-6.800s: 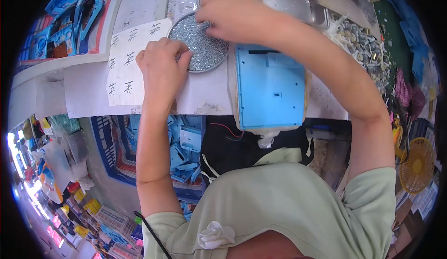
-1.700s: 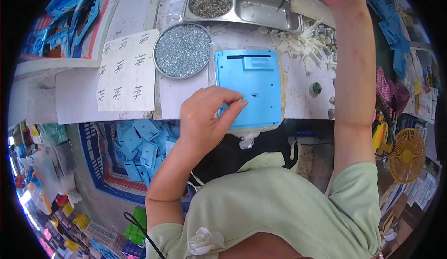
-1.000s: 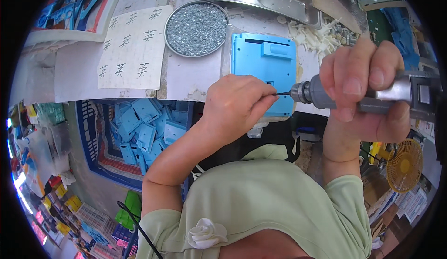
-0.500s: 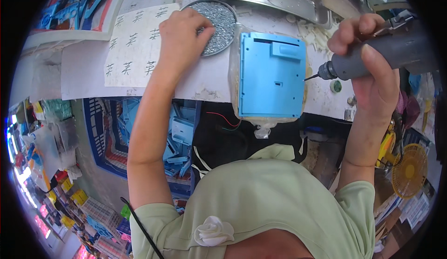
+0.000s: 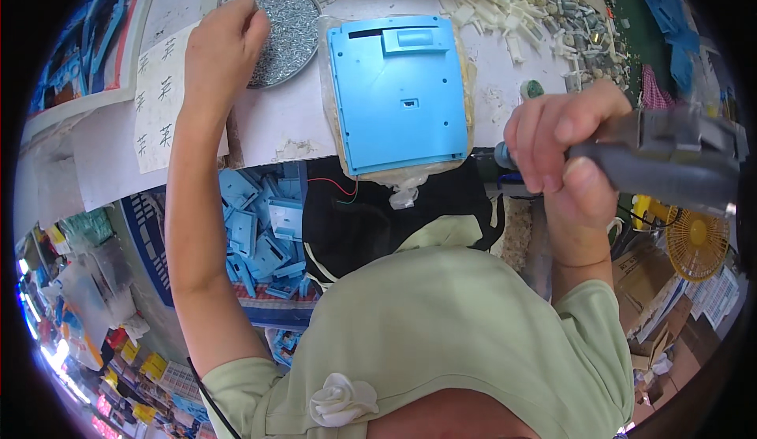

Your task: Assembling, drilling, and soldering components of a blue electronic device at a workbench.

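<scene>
The blue plastic housing (image 5: 400,92) lies flat on a pale pad at the near edge of the white worktable (image 5: 284,123), its back face up, seemingly so the screw points can be reached from above. Left of the housing, the left hand (image 5: 225,48) rests palm down with fingers curled into the round metal dish (image 5: 285,37) of small silvery screws, though whether it has pinched one I cannot tell. Right of the housing, the right hand (image 5: 564,151) is wrapped firmly around a grey electric screwdriver (image 5: 662,159), held off the table, tip toward the housing.
</scene>
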